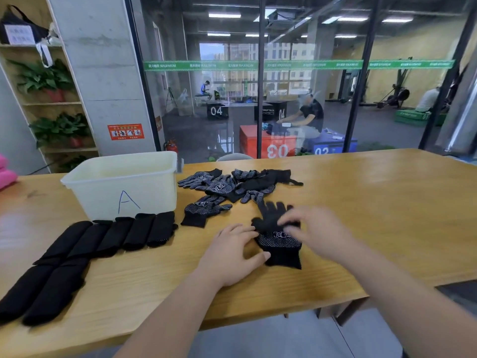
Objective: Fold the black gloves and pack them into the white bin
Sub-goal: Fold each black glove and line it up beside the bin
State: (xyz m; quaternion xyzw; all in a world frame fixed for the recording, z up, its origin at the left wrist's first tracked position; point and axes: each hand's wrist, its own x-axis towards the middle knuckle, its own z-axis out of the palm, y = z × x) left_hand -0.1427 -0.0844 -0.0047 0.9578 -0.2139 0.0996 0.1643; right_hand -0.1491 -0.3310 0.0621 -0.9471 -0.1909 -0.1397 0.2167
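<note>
A black dotted glove lies flat on the wooden table, cuff toward me, seemingly with a second glove under it. My left hand rests flat at its left side, fingers and thumb touching the cuff edge. My right hand, blurred, hovers over the glove's finger end with loosely bent fingers. A pile of loose black gloves lies farther back, and one more pair sits nearer. The white bin, marked "A", stands at the left. Several folded glove bundles lie in a row before it.
More folded bundles lie at the table's near left edge. A shelf with plants and a concrete pillar stand behind the bin. A glass wall runs along the table's far side. Something pink sits at the far left.
</note>
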